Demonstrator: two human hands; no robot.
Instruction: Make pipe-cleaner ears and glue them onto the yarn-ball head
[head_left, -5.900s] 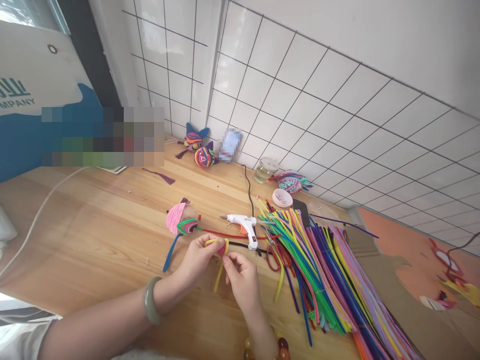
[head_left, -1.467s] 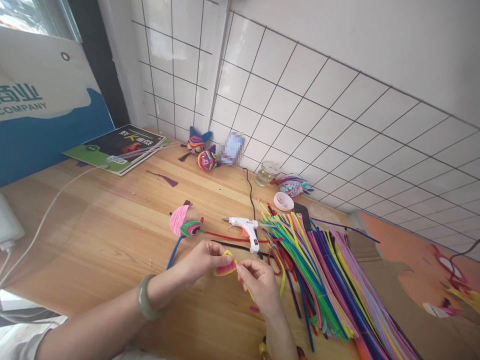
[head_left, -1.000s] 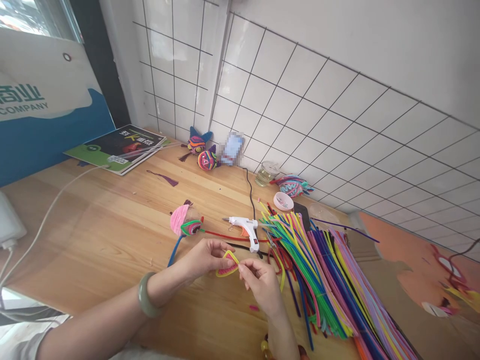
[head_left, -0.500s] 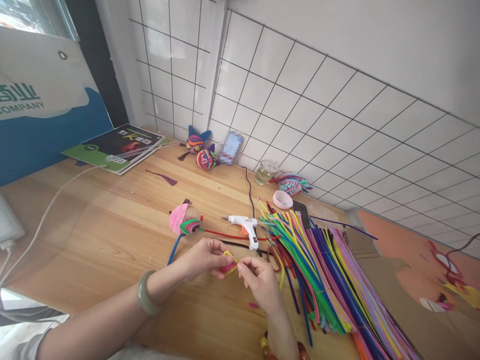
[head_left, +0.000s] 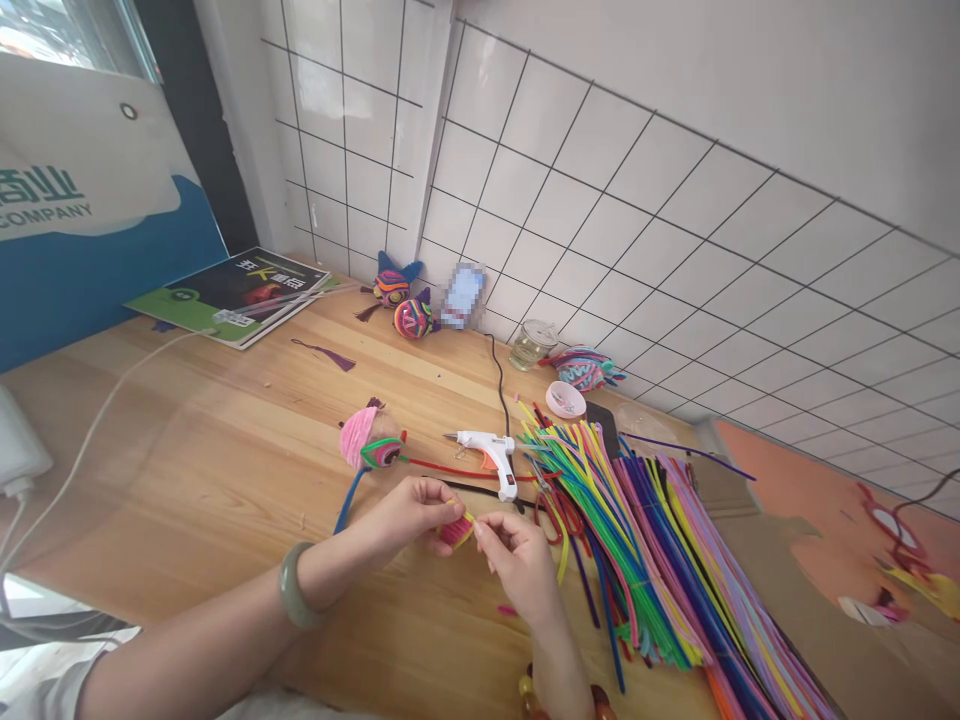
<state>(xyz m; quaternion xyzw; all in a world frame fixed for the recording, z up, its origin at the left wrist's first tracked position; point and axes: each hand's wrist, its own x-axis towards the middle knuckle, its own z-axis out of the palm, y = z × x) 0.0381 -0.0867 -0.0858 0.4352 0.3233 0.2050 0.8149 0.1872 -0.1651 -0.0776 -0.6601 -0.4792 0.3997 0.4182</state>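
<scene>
Between my hands is a small pink piece (head_left: 456,531) with a yellow edge. My left hand (head_left: 415,512), below a green bangle, pinches it from the left between thumb and fingers. My right hand (head_left: 517,560) has its thumb and forefinger closed at the yellow tip on the right side. Just beyond my left hand lies a round craft piece (head_left: 360,440) with pink winding, a green and red eye shape and a blue strand. A white glue gun (head_left: 491,458) rests on the table past my fingers, with red and black strands beside it.
Bundles of coloured pipe cleaners (head_left: 645,550) cover the right side, with red-handled scissors (head_left: 556,510) at their left edge. Toward the wall stand finished craft figures (head_left: 412,315), a glass jar (head_left: 532,346) and a pink bowl (head_left: 565,400). A booklet (head_left: 232,292) lies back left.
The pink and yellow piece has tilted slightly between my fingers, showing more of its pink face. Both hands stay in nearly the same place.
</scene>
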